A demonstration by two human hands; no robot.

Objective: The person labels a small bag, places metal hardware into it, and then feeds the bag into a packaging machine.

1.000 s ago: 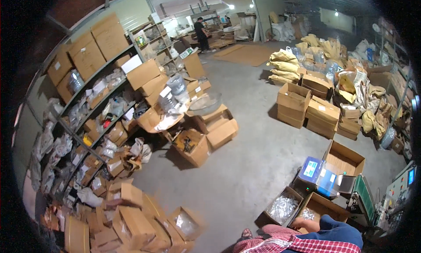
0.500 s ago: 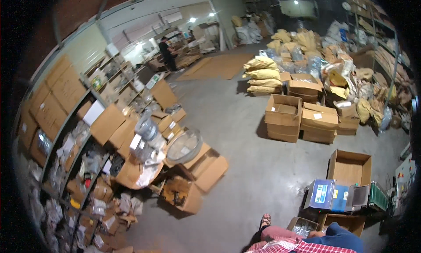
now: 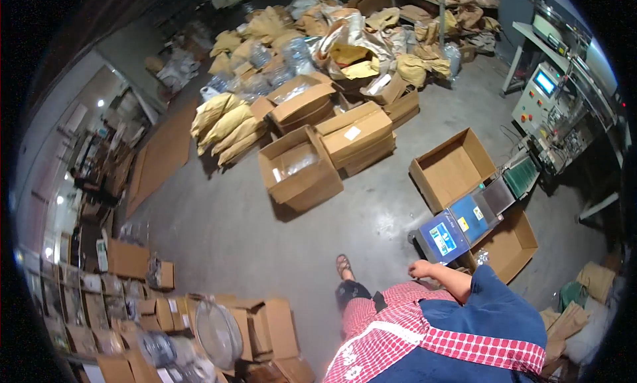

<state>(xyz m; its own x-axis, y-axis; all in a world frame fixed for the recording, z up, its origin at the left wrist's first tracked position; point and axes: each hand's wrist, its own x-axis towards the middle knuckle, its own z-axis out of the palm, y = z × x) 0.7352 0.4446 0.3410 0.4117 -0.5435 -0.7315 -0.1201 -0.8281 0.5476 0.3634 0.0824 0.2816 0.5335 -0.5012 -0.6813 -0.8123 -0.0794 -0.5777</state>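
Note:
My right hand [image 3: 419,269] is held in front of my red-checked apron [image 3: 391,316], below the near end of a blue conveyor unit [image 3: 441,238]. Its fingers are curled in, and whatever they hold, if anything, is hidden. Beside the unit, partly behind my forearm, is an open cardboard box [image 3: 521,247] with clear plastic pieces [image 3: 482,257] at its near corner. On the unit's other side stands another open cardboard box [image 3: 453,167]. My left hand does not show. One sandaled foot [image 3: 344,267] is on the grey floor.
A control cabinet [image 3: 536,94] with a lit screen stands beyond a green belt [image 3: 521,177]. Cardboard boxes [image 3: 298,167], yellow sacks [image 3: 229,127] and bags are piled ahead. Shelves with boxes and a round clear tub [image 3: 219,333] line the lower left. Sacks [image 3: 570,323] lie at right.
The view has swung right and tilted, bringing the control cabinet into sight. My right hand has come away from the small box of clear plastic pieces, and more of my arm shows.

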